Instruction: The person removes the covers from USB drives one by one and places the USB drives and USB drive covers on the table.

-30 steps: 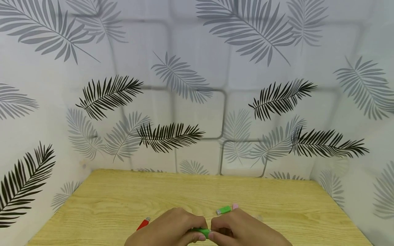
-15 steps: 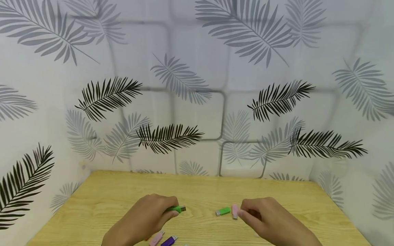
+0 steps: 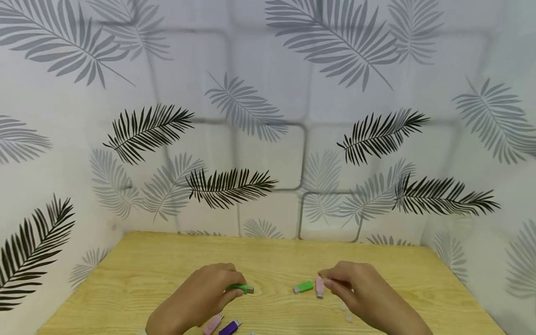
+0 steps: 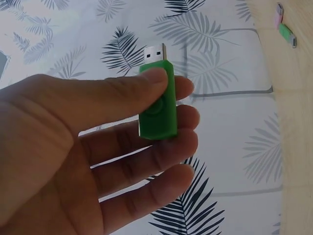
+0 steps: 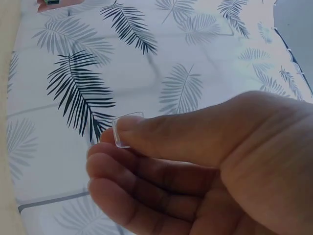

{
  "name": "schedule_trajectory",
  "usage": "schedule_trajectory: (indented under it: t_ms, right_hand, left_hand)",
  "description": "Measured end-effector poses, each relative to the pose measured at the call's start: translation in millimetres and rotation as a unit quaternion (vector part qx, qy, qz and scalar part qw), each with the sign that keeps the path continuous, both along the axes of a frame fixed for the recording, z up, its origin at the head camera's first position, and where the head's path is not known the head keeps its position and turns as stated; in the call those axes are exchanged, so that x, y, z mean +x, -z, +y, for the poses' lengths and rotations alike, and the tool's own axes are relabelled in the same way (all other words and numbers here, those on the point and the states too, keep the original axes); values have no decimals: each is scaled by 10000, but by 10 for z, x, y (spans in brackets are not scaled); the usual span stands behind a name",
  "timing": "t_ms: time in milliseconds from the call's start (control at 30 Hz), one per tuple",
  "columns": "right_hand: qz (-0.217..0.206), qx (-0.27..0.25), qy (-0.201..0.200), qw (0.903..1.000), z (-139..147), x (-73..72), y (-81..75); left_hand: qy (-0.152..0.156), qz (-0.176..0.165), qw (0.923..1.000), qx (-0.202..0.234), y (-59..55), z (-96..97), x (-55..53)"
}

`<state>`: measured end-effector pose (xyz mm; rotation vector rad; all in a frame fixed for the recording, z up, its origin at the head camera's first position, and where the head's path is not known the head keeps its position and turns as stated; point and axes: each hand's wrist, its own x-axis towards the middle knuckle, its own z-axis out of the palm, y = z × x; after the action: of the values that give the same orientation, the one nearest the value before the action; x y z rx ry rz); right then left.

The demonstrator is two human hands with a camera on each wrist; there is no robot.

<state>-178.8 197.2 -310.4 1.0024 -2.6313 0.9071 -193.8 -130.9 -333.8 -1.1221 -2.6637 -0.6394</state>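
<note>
My left hand [image 3: 194,298] pinches a green USB stick [image 4: 159,120] between thumb and fingers, its bare metal plug [image 4: 155,53] pointing away from the fingers. In the left wrist view the thumb covers part of the green body. Apart from it on the right, my right hand [image 3: 362,291] pinches a small clear plastic cap [image 5: 116,131] between thumb and forefinger; the thumb hides much of it. Near the right fingertips a pink USB stick [image 3: 320,289] and another green USB stick [image 3: 303,287] lie side by side on the wooden table [image 3: 268,256].
Close to the left wrist lie a pink USB stick [image 3: 213,324] and a purple USB stick [image 3: 230,327], with a red-orange thing partly hidden beside them. A small clear piece [image 3: 348,314] lies by the right forearm. Leaf-patterned wall covering [image 3: 268,209] surrounds the table.
Both hands were together on the green USB stick at the front. They have moved apart and forward, the left with the stick, the right with the clear cap.
</note>
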Motion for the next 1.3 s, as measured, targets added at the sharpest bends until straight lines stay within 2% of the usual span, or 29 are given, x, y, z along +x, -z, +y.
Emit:
schedule_trajectory:
  t_ms: [133,233,367,533,733,967,1067,1300]
  right_hand:
    - [-115,-74,324,9994,60,-36,22]
    - [-459,-321,763,9955,90,-59,38]
    - [-707,-553,1478,9849,116,-102,72]
    - [-636,-502,2055,9753,166,-196,138]
    - [-870,-404,2310,9682,277,-312,269]
    - [-1060,-28,2490,9627,391,-409,437]
    - [-1195,40,2452,9621,429,-443,520]
    - [-1693,-189,2242,9595,491,-505,702]
  left_hand:
    - [62,110,9999,-53,42,26,-46]
    - [111,90,9999,-39,73,39,-82]
    - [151,-157,9997,82,135,51,-147]
    - [154,-425,9989,157,237,50,-227]
    - [117,-550,9984,80,346,66,-298]
    - [60,-759,9971,-5,427,94,-341]
    - [16,-807,9967,-36,473,95,-358]
    - [-152,-786,9968,-59,559,87,-396]
